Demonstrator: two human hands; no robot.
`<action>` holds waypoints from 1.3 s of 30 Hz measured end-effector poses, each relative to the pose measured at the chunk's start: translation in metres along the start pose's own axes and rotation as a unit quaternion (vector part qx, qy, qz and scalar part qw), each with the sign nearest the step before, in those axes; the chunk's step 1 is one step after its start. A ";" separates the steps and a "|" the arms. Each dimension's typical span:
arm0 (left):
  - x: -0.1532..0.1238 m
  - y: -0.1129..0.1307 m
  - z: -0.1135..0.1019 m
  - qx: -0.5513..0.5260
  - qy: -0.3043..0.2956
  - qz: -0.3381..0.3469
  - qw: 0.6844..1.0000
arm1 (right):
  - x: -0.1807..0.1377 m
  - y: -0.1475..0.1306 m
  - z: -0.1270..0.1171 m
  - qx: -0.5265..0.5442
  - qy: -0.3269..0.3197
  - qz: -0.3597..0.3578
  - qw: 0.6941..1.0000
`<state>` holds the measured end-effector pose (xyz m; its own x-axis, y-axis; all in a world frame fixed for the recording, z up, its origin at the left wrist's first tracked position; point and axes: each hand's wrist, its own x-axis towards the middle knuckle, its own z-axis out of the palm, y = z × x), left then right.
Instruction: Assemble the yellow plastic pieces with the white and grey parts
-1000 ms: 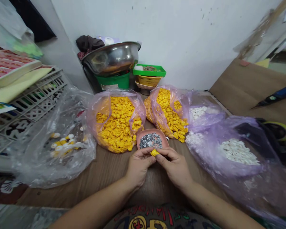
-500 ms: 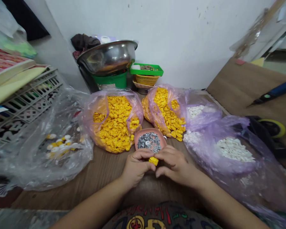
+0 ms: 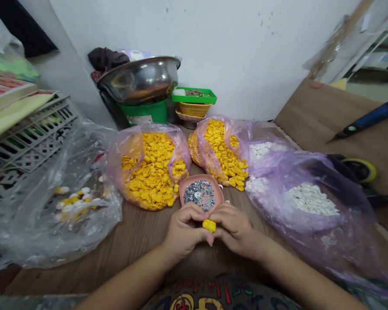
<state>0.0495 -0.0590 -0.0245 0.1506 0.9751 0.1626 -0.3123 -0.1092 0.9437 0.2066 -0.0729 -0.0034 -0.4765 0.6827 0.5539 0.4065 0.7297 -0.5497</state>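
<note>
A small yellow plastic piece (image 3: 209, 225) is pinched between the fingertips of my left hand (image 3: 185, 228) and my right hand (image 3: 237, 226), in front of my body. Both hands are closed on it, thumbs below and fingers above. Just beyond them sits a pink dish (image 3: 220, 194) of small grey metallic bits (image 3: 198, 191), with a white round piece among them. Two purple bags of yellow plastic pieces, one on the left (image 3: 153, 168) and one on the right (image 3: 224, 150), stand behind the dish. The fingers partly cover the held piece.
A clear bag (image 3: 97, 232) with yellow-and-white pieces lies left, beside a grey plastic crate (image 3: 35, 137). Purple bags (image 3: 349, 185) of white pieces lie right. A steel basin (image 3: 139, 79) and a green tray (image 3: 194, 95) stand by the wall. A blue pen-shaped tool (image 3: 368, 120) is at right.
My right thumb has come in, so both hands now meet closely around the yellow piece, slightly lower in view. The surroundings have shifted slightly left as the camera turned.
</note>
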 end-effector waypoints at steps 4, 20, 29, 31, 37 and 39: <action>0.000 0.008 -0.004 0.059 -0.024 0.022 0.998 | 0.001 -0.009 -0.006 0.094 -0.078 0.070 0.990; -0.001 0.013 -0.005 0.006 -0.102 -0.091 0.991 | 0.002 -0.019 -0.006 -0.002 -0.038 0.035 0.999; -0.012 0.004 0.007 -0.013 -0.112 -0.037 0.993 | -0.004 -0.027 0.008 -0.111 0.097 -0.003 0.989; -0.015 0.003 0.008 -0.019 -0.107 -0.041 0.993 | -0.005 -0.031 0.009 -0.113 0.101 -0.008 0.988; -0.011 0.002 0.008 -0.050 -0.074 -0.088 0.992 | 0.002 -0.022 0.007 -0.174 0.103 0.000 0.979; -0.006 0.000 0.008 -0.078 -0.055 -0.149 0.984 | 0.003 -0.013 0.006 -0.246 0.098 0.009 0.964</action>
<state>0.0558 -0.0668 -0.0230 0.3549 0.9318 -0.0757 -0.3778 0.2171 0.9001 0.1950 -0.0808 0.0012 -0.3294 0.6548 0.6803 0.7569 0.6139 -0.2244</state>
